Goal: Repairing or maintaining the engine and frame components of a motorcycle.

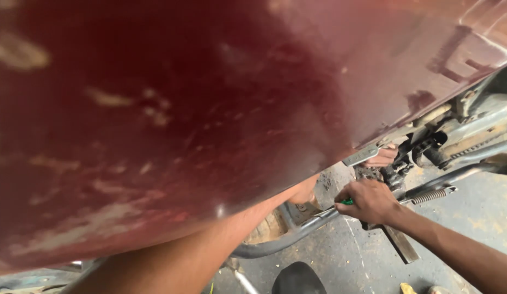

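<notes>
Beneath a maroon body panel [155,109], the right hand [368,201] grips a green-handled tool [347,202]; left hand [381,158] holds a wrench [361,156].

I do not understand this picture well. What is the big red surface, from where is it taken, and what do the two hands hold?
The camera sits on a person's head and looks down. The big dark red panel is a vehicle's bodywork, very close to the lens. Under it you see metal frame parts, a coil spring and a curved pipe above the grey floor. The right hand grips a green-handled tool. The left hand reaches under the panel and holds a flat metal wrench.
</notes>
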